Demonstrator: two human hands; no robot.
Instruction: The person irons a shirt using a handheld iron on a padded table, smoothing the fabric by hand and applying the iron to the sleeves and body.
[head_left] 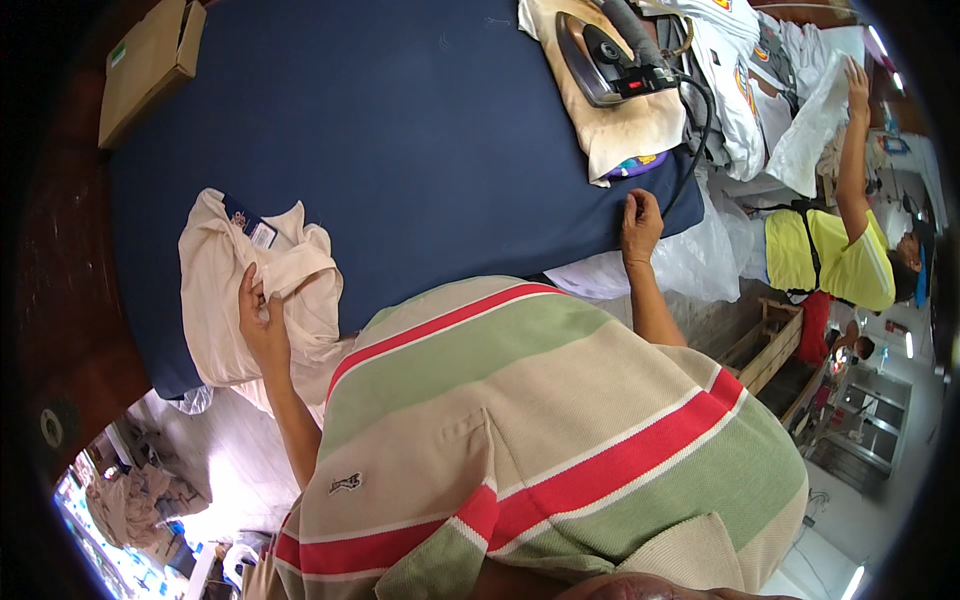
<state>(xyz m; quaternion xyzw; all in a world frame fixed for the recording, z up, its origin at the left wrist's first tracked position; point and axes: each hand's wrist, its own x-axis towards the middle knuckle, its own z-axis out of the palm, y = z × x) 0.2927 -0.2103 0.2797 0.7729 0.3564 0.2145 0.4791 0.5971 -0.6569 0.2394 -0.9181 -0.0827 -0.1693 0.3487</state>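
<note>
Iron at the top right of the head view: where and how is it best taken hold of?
Probably by the dark grey handle of the iron, the right hand coming from the near side. The handle looks like a long bar raised over the metal body, and that hand is the closer one. The cord loops off the near end; best keep clear of it.

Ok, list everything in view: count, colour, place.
Covered table: 1, navy, centre
Cardboard box: 1, brown, upper left
Tagged garment: 1, beige, table's left
Iron: 1, dark and silver, on stained cloth
Stained cloth: 1, beige, upper right
Garment pile: count unclear, white and grey, right of iron
Plastic sheeting: count unclear, whitish, right of table
Co-worker: 1 clear, yellow top, far right
Wooden frame: 1, tan, right
Cloth heap: 1, brownish, lower left
Striped shirt: 1, multicoloured, lower middle
Left hand: 1, bare, on tagged garment
Right hand: 1, bare, by table's near edge
</note>
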